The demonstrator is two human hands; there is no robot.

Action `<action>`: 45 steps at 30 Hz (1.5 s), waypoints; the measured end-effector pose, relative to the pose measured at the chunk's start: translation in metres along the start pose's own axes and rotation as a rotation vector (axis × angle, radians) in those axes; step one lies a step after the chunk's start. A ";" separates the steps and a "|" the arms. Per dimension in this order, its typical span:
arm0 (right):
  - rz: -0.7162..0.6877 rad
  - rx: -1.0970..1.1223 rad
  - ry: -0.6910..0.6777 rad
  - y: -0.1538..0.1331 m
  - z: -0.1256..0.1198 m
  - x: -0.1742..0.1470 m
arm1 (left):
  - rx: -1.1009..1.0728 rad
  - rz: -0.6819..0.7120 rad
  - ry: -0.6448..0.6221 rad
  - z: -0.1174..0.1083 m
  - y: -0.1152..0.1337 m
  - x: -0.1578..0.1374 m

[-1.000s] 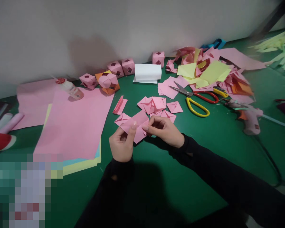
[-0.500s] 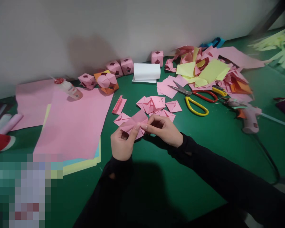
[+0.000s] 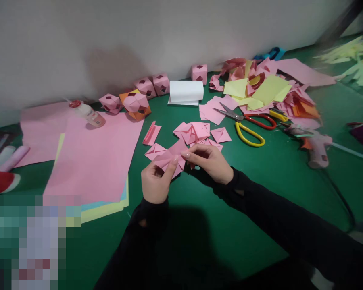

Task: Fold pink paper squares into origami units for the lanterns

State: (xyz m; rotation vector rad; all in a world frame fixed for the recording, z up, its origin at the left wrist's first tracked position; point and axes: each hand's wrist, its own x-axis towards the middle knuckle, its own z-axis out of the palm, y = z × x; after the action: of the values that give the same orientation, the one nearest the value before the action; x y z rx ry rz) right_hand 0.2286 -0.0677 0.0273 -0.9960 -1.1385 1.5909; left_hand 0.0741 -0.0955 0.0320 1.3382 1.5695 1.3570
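Between my two hands is a small sheet of creased pink paper (image 3: 179, 150), held just above the green table. My left hand (image 3: 156, 180) pinches its lower left side, thumb on top. The right edge is pinched between the thumb and fingers of my right hand (image 3: 210, 162). Just beyond my hands lie several folded pink paper pieces (image 3: 196, 132), and one more folded pink piece (image 3: 152, 133) stands on its edge to the left. My fingers hide part of the sheet's underside.
Scissors (image 3: 242, 119) with red and yellow handles lie right of centre, before a heap of paper scraps (image 3: 268, 90). A hot glue gun (image 3: 316, 145) rests farther right. Large pink sheets (image 3: 93, 165) and a small bottle (image 3: 89, 114) are left. Folded paper cubes (image 3: 161, 83) line the wall.
My right thumb and fingers have shifted slightly up along the paper's right edge, and the sheet looks a little more folded together there. My left hand keeps its grip.
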 end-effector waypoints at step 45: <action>0.144 -0.171 -0.196 -0.002 0.005 -0.006 | -0.086 -0.042 0.038 0.001 -0.002 -0.001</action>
State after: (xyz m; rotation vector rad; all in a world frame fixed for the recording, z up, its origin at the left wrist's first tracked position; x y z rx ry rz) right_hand 0.2262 -0.0739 0.0312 -1.0707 -1.3820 1.7586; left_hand 0.0750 -0.0956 0.0293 1.2272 1.5379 1.4159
